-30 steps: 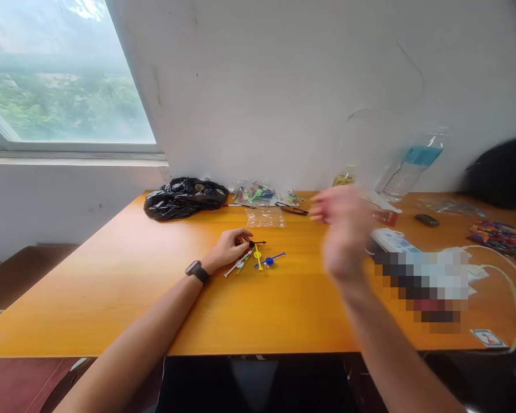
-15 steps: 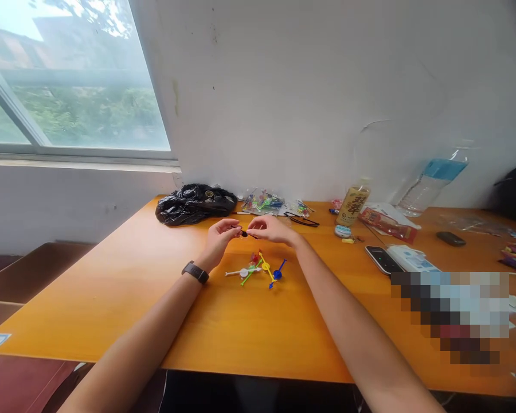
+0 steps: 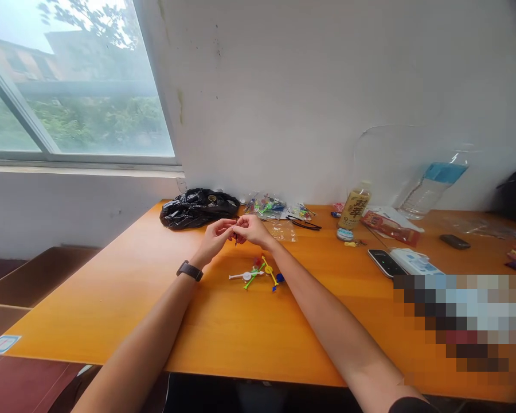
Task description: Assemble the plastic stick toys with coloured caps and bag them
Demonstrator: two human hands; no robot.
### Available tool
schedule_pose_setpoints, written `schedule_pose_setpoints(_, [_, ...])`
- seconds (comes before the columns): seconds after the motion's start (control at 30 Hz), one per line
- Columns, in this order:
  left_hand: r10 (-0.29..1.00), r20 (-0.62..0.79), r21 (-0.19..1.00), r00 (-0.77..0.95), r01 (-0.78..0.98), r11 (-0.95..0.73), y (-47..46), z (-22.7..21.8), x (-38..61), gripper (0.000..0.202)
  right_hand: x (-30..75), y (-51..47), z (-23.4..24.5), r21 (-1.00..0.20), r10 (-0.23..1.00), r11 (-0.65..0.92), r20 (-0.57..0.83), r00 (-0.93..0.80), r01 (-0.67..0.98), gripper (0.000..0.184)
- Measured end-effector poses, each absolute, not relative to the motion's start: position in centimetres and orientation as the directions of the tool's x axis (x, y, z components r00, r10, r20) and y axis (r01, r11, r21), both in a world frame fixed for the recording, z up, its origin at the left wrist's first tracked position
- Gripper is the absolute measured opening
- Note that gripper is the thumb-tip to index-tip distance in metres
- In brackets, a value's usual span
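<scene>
Over the far middle of the table, my left hand [image 3: 214,240] and my right hand [image 3: 254,231] meet, fingertips closed on a thin black arrow spinner [image 3: 236,236]. Its shaft points away from me, and the fingers hide most of its centre. Just nearer to me lies a loose group of plastic arrow spinners: a white one [image 3: 246,276], a green one [image 3: 253,280], a yellow one [image 3: 269,269] and a blue one [image 3: 280,278], partly covered by my right forearm. A red piece [image 3: 257,262] sits behind them.
A black plastic bag [image 3: 198,207], a clear bag of colourful parts [image 3: 266,205] and black-framed glasses [image 3: 304,223] lie along the wall. To the right are a drink bottle [image 3: 355,207], a tilted water bottle [image 3: 430,189], a phone [image 3: 386,264] and a power strip [image 3: 415,261].
The black spinner has turned from lying sideways to pointing away from me. My hands have come closer together, and my right forearm now covers part of the blue spinner.
</scene>
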State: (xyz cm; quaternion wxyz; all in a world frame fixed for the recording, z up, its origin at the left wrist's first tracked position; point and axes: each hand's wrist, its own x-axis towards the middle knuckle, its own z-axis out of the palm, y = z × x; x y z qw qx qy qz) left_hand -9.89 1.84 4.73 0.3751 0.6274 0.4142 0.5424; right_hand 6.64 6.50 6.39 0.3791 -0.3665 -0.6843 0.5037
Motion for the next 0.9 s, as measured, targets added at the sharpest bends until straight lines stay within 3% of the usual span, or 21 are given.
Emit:
schedule_pose_setpoints(0.1, [0.917,0.369,0.909,0.150,0.150,-0.390,1.6,5.2,-9.7,0.033,7.2,6.0,6.1,-0.974,0.861,0.201,0.126,-0.493,0.103,0.022])
schedule_pose_setpoints(0.27, [0.906,0.353,0.902,0.231,0.173,-0.396,1.6,5.4,-9.5,0.030,7.8,5.5,5.8,-0.929,0.824,0.297,0.133,-0.551,0.220,0.015])
schedule_pose_setpoints(0.47, [0.926,0.323,0.897,0.198,0.249,-0.366,0.9,3.7,-12.2,0.037,7.7,6.3,5.0,-0.845,0.838,0.351,0.092,-0.538,0.403,0.008])
schedule_pose_setpoints(0.6, [0.964,0.230,0.903,0.134,0.339,-0.263,0.6,2.7,-14.1,0.039,7.5,6.6,4.9,-0.765,0.856,0.355,0.035,-0.516,0.538,0.026])
schedule_pose_setpoints(0.7, [0.968,0.219,0.882,0.120,0.401,-0.249,0.7,2.3,-14.2,0.039,8.1,6.6,5.9,-0.707,0.860,0.356,-0.007,-0.509,0.611,0.028])
schedule_pose_setpoints(0.83, [0.934,0.319,0.791,0.162,0.498,-0.356,0.7,1.8,-13.8,0.031,10.3,6.1,8.7,-0.602,0.738,0.451,-0.163,-0.655,0.659,0.012])
schedule_pose_setpoints(0.9, [0.920,0.364,0.741,0.144,0.554,-0.380,0.8,1.4,-13.8,0.026,11.4,5.7,9.9,-0.570,0.633,0.481,-0.300,-0.714,0.666,0.018])
